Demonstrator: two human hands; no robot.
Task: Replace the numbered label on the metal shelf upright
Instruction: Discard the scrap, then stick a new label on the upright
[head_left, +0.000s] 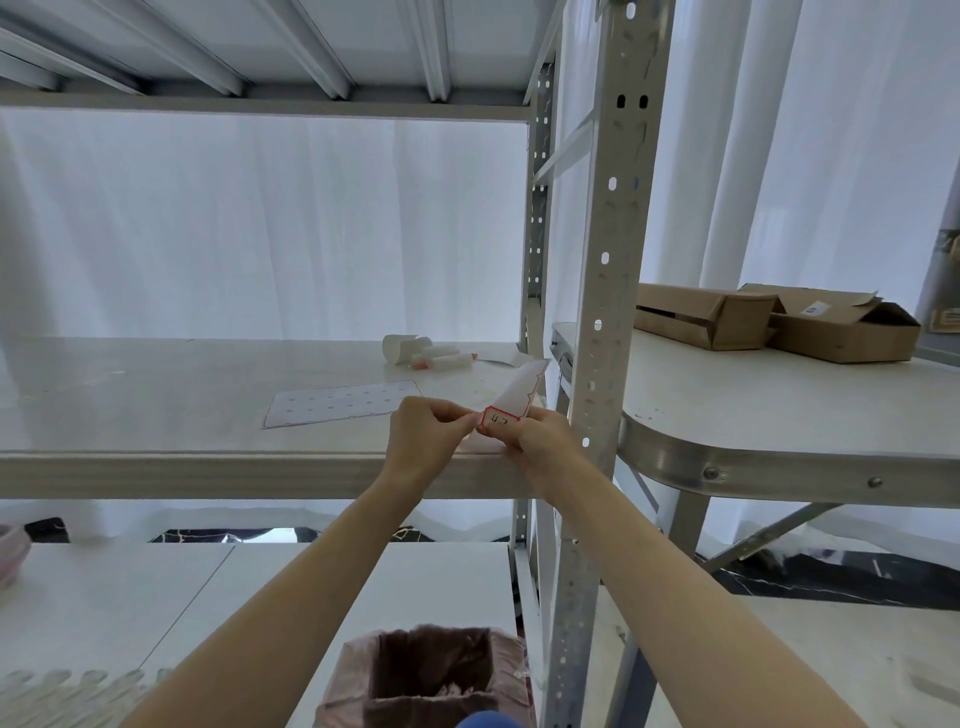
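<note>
Two bare hands meet at the front edge of the middle shelf board (156, 467), close beside the perforated metal upright (608, 291). Left hand (423, 434): fingers curled, thumb and forefinger pinched on the left edge of the numbered label (500, 419). Right hand (543, 441): closed on the label's right side and on the white backing strip (519, 389) that rises behind it. Label: small, white, red-bordered, dark handwritten digits, held between the two hands, just left of the upright and not touching it.

Items on the same shelf board, head view:
- One label sheet (337, 402), flat, mostly emptied, red outline at its edge, lying left of the hands.
- One curled paper roll (400, 347) and a few small white cylinders with reddish ends (441, 359), farther back, near the rear post.

Items right of the upright:
- One folding table (779, 415) with rounded metal-rimmed corner, touching or just beside the upright; which, cannot be told.
- Two opened cardboard boxes (769, 322) on the table's far side, side by side.

Items below:
- One bin with a pinkish plastic liner (431, 675), directly under the forearms, at the foot of the upright.
- White curtain (260, 223) behind the shelving.
</note>
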